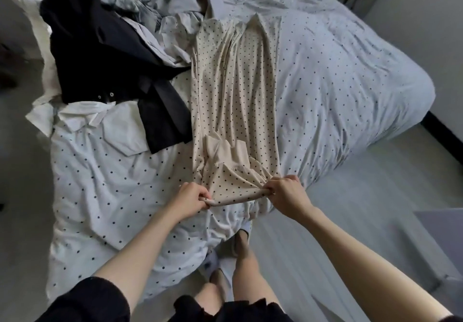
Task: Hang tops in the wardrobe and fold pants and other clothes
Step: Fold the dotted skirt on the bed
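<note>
Nearest the camera, 2 bare forearms reaching forward from black sleeves (85, 301), legs and feet (241, 244) visible below, between the arms. Left hand (191, 200) curled tight around the near left corner of a cream dotted garment (235, 101), fingers and thumb pinching a rolled hem. Right hand (285, 192) clamped likewise on the near right corner, knuckles up, cloth bunched inside the fist. Between the 2 grips, the hem pulled into a taut rolled band at the near edge of the bed (350, 71). Just beyond the grips, gathered folds and a plain cream flap lying on the dotted cloth. From there, stretched lengthwise away from the hands, flat on the white dotted duvet (100, 183), narrowing to a far end well beyond reach. Left of the grips and farther off, a white shirt (105, 123) spread on the duvet, collar toward the bed's left edge. Beyond that, a black garment (100, 45) with 2 metal eyelets, 1 corner touching the left edge of the cream cloth. Farther still, past the black piece, crumpled grey clothes (155, 13) heaped near the far end. Right of the grips, bare duvet, then pale floor (363, 221) past the bed's corner.
</note>
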